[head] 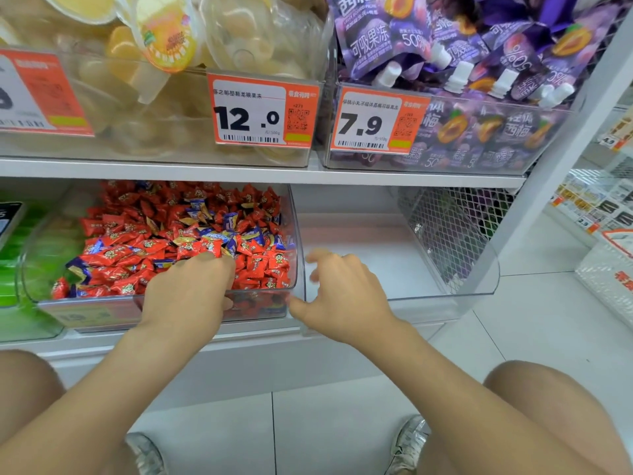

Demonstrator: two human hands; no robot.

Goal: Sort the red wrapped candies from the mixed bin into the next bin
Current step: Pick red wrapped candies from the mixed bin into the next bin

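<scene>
Head view suggests barely begun: left hand [190, 290] buried among red wrapped candies [118, 252], grip hidden; right hand [343, 296] slack, holding nothing, by candy-free clear plastic bin [481, 269] at 3 o'clock.

Glossy, crinkled film on the red wrapped candies [137, 248], and the blue wrapped candies [229, 221] among them gleamed just the same. The mixed bin [298, 234] was clear, smooth plastic, and so was the next bin [479, 272] to its right. A metal mesh panel [452, 231] stood far right. The shelf [239, 171] looked matt white and smooth. Up top, the purple pouches [411, 39] were slick and shiny, and the price tags [262, 109] were printed paper. The floor tiles [342, 423] were smooth and faintly glossy.
</scene>
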